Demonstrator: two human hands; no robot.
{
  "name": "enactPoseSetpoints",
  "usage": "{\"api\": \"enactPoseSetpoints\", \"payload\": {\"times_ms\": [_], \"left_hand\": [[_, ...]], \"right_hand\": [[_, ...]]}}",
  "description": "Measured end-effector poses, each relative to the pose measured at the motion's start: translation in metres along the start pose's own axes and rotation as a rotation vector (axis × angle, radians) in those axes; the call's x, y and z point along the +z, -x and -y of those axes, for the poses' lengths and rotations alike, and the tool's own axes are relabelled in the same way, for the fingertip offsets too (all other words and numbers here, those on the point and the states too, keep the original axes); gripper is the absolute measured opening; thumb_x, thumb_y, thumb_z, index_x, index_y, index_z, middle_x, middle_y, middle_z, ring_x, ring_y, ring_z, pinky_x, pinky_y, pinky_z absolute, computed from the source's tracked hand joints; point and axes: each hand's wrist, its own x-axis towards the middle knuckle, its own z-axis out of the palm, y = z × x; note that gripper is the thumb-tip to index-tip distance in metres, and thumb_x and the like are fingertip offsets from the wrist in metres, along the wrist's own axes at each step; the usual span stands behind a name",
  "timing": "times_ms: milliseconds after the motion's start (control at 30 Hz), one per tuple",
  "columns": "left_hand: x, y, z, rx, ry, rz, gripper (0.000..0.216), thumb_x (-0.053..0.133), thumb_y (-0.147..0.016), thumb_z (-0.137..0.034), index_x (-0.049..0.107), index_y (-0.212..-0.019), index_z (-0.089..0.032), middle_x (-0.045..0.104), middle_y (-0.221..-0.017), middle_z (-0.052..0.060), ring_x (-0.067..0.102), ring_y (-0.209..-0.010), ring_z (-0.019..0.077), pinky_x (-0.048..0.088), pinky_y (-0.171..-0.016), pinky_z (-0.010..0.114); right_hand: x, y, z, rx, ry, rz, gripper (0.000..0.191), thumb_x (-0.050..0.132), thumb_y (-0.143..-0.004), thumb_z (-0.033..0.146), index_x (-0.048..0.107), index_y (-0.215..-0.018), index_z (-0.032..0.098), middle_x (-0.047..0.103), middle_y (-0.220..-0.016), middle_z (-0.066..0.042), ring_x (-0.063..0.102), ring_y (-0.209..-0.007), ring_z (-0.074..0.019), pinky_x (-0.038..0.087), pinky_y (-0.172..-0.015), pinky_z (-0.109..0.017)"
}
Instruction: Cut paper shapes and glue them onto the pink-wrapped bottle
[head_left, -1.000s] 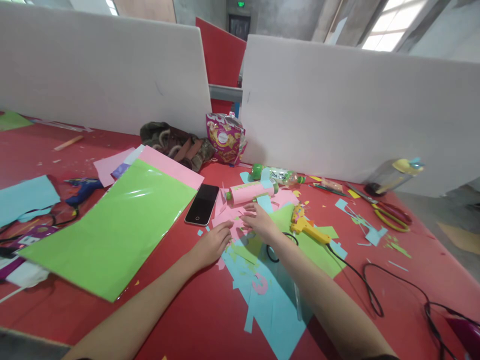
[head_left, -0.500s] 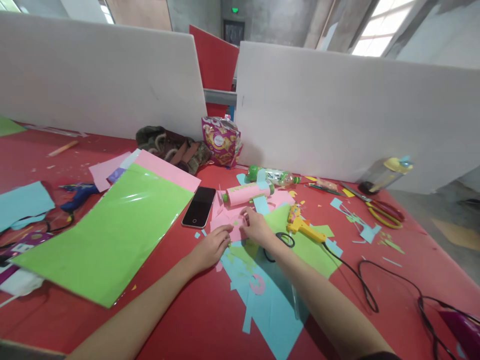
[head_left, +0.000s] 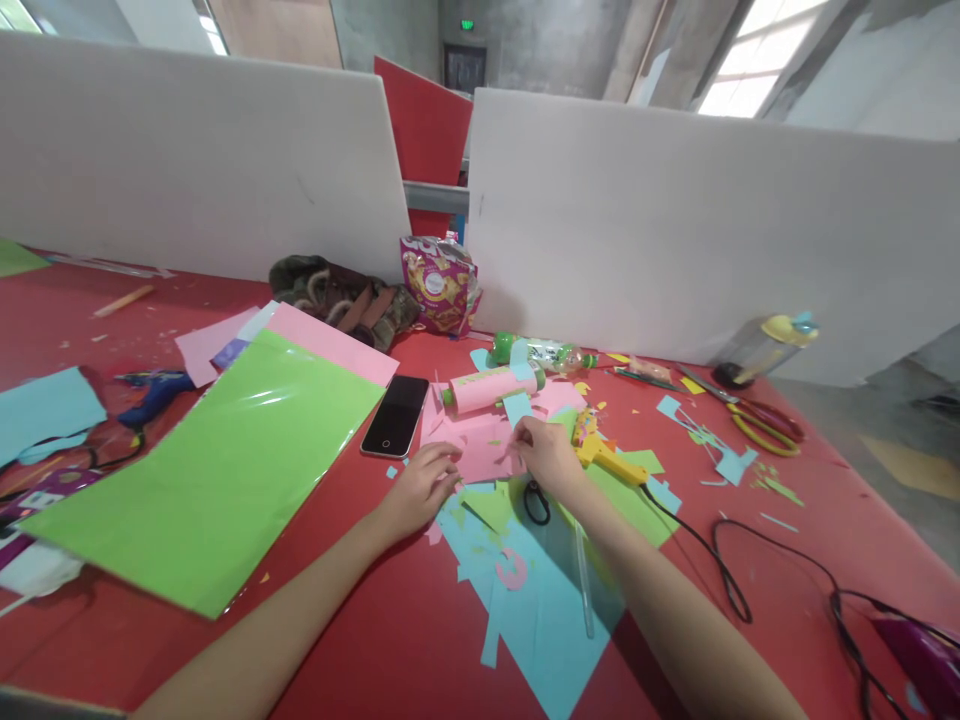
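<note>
My left hand (head_left: 420,485) rests on the red table (head_left: 360,620) with its fingers curled, the fingertips pressing the near-left edge of a pink paper piece (head_left: 480,450). My right hand (head_left: 546,450) pinches the right side of that same pink paper, fingers bent. Just beyond lies a bottle wrapped in pink paper (head_left: 491,388). Under my right wrist lie small black-handled scissors (head_left: 535,500) and light blue paper (head_left: 540,590) with a pink cut-out (head_left: 512,572) on it. A yellow glue gun (head_left: 604,452) lies right of my right hand on green paper.
A phone (head_left: 395,415) lies left of the pink paper, beside a large green sheet (head_left: 225,460). Red-and-yellow scissors (head_left: 765,420), a plastic bottle (head_left: 540,352), a snack bag (head_left: 439,283), black cables (head_left: 750,580) and white partition boards (head_left: 675,220) surround the work spot.
My right hand has drawn back to the right and now pinches the pink paper's right side. My left hand stayed at the paper's left edge. The view shifted slightly.
</note>
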Motion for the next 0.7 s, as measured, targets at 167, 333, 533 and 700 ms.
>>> {"api": "enactPoseSetpoints", "payload": {"times_ms": [167, 333, 533, 700], "left_hand": [[-0.003, -0.009, -0.010, 0.008, -0.003, -0.037, 0.019, 0.039, -0.081, -0.018, 0.054, -0.069, -0.015, 0.054, -0.102, 0.011, 0.049, -0.098, 0.0197, 0.041, -0.085, 0.037], [-0.009, -0.027, -0.026, 0.032, -0.015, -0.059, 0.019, 0.041, -0.080, -0.017, 0.055, -0.068, -0.014, 0.050, -0.109, 0.013, 0.045, -0.104, 0.0219, 0.037, -0.088, 0.040], [-0.018, -0.056, -0.055, 0.142, 0.025, 0.032, 0.017, 0.049, -0.077, -0.021, 0.062, -0.068, -0.015, 0.040, -0.122, 0.013, 0.035, -0.116, 0.0239, 0.029, -0.097, 0.039], [-0.026, -0.068, -0.074, 0.127, 0.191, 0.256, 0.019, 0.048, -0.077, -0.026, 0.062, -0.069, -0.017, 0.038, -0.128, 0.009, 0.034, -0.119, 0.0221, 0.030, -0.096, 0.037]], "right_hand": [[-0.025, 0.005, -0.003, -0.086, 0.045, -0.071, 0.015, 0.051, -0.065, 0.003, 0.050, -0.058, 0.016, 0.058, -0.056, -0.001, 0.055, -0.054, -0.0144, 0.040, -0.053, -0.024], [-0.053, 0.009, 0.003, -0.250, 0.114, -0.119, 0.016, 0.050, -0.064, 0.002, 0.050, -0.058, 0.016, 0.059, -0.092, -0.011, 0.053, -0.087, -0.0224, 0.040, -0.072, -0.032], [-0.082, 0.020, 0.008, -0.412, 0.227, -0.138, 0.019, 0.041, -0.074, 0.004, 0.053, -0.064, 0.016, 0.059, -0.063, -0.005, 0.051, -0.064, -0.0173, 0.036, -0.069, -0.032], [-0.092, 0.027, 0.010, -0.547, 0.492, -0.272, 0.025, 0.034, -0.080, 0.005, 0.052, -0.067, 0.016, 0.055, -0.055, -0.002, 0.043, -0.052, -0.0130, 0.036, -0.070, -0.031]]}}
